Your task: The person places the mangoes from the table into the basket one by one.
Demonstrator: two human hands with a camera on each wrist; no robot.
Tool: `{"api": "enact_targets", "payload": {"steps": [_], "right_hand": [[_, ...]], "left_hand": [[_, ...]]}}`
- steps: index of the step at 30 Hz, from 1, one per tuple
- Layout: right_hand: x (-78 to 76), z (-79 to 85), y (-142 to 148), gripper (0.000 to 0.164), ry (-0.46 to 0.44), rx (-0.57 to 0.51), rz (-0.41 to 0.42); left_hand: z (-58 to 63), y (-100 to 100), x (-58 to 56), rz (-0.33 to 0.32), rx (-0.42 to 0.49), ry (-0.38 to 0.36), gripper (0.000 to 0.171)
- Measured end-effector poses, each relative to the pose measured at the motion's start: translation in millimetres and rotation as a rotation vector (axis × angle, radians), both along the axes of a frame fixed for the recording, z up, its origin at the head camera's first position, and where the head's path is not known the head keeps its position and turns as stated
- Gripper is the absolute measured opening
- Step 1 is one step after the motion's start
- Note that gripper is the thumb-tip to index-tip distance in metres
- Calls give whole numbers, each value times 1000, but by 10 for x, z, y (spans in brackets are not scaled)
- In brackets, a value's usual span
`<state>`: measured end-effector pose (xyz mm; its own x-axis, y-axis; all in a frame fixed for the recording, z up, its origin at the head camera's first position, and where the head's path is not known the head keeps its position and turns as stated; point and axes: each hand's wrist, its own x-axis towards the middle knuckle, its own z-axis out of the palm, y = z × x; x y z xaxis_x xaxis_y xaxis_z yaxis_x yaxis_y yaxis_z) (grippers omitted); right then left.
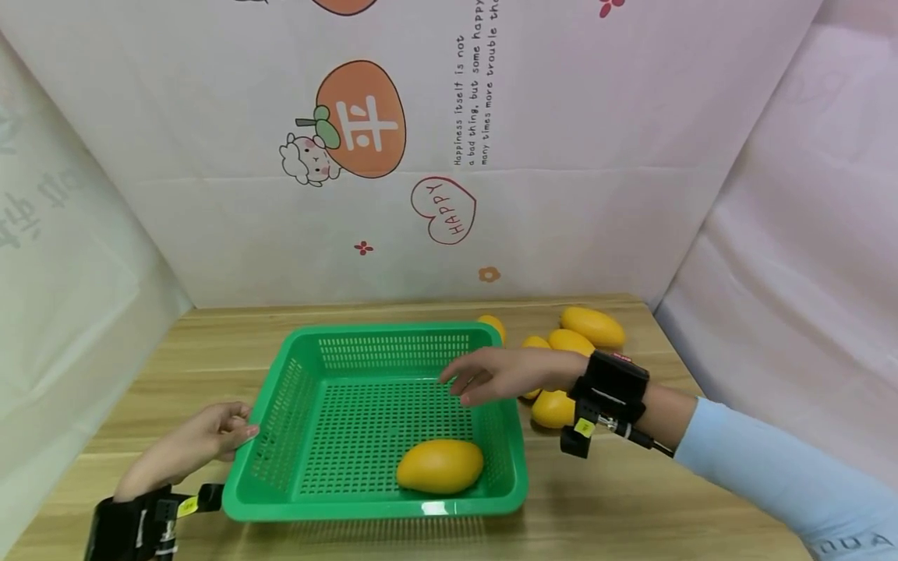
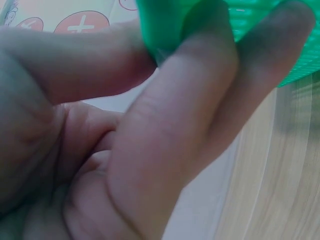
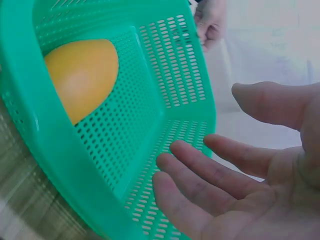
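A green plastic basket (image 1: 375,510) with slotted walls stands in the middle of the head view. My left hand (image 1: 203,440) pinches its left rim; the left wrist view shows the thumb on one side and fingers (image 2: 175,100) on the other. One yellow mango (image 1: 440,466) lies on the basket floor at the near right corner. Over the basket's right side reaches my right hand (image 1: 491,374), its fingers spread and loosely bent. Nothing is between its fingers (image 3: 200,180) in the right wrist view, where the mango sits some way off.
Several more mangoes (image 1: 592,326) lie on the wooden table (image 1: 596,499) right of the basket, partly hidden behind my right wrist. One mango (image 1: 493,326) peeks out behind the basket's far right corner. A printed white cloth (image 1: 561,195) rises at the table's back edge.
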<state>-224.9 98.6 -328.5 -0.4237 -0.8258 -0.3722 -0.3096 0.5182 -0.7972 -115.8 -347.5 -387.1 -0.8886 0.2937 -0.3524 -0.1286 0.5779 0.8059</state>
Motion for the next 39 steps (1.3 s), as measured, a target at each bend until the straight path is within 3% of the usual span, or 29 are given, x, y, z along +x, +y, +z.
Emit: {"api": "enact_targets", "payload": {"steps": [8, 20, 39], "right_hand": [[-15, 29, 238, 44, 17, -103, -62], [-63, -30, 586, 43, 85, -151, -211], [-236, -354, 1138, 57, 173, -146, -236]], "left_hand": [[18, 16, 13, 1, 4, 3, 61], [-8, 39, 0, -5, 16, 23, 56], [-10, 79, 55, 19, 35, 57, 42]]}}
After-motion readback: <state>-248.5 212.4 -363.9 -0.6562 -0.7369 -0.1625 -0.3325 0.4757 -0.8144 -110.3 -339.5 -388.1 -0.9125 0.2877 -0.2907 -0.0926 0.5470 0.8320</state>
